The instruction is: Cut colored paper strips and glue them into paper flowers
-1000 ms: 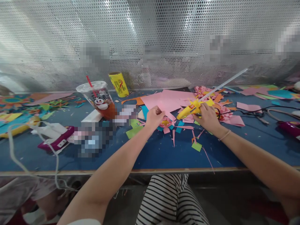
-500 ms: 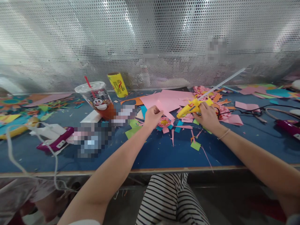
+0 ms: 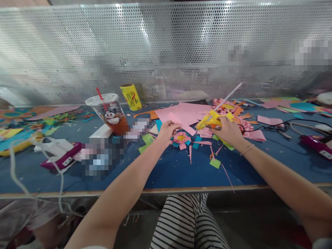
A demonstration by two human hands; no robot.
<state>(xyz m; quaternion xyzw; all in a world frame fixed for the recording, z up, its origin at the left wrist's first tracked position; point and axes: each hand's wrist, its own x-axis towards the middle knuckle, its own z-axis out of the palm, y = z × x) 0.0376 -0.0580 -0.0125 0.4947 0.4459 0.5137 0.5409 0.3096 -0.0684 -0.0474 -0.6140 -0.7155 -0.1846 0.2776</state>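
Note:
My left hand [image 3: 167,131] pinches a small pink paper piece [image 3: 172,118] near the middle of the blue table [image 3: 166,173]. Just to its right lies a pink paper flower [image 3: 181,137] with a yellow centre, on bits of blue paper. In my right hand [image 3: 227,129] is a yellow glue gun [image 3: 209,119], its nozzle pointing left and down toward the flower. A long clear glue stick [image 3: 229,96] sticks up from its back. Behind both hands lie large pink sheets [image 3: 184,112]. More pink flowers [image 3: 225,104] are beyond the gun.
A lidded drink cup [image 3: 112,116] and a yellow tube [image 3: 131,97] stand left of centre. Purple power strips [image 3: 61,157] with cables lie at both sides. Paper scraps [image 3: 215,163] are scattered in front. A perforated metal screen [image 3: 155,41] rises behind. A person's lap shows lower left.
The glue gun has tilted, and its glue stick now reaches less far up and right. My left hand has shifted slightly down, uncovering more of the flower. The view has moved a little.

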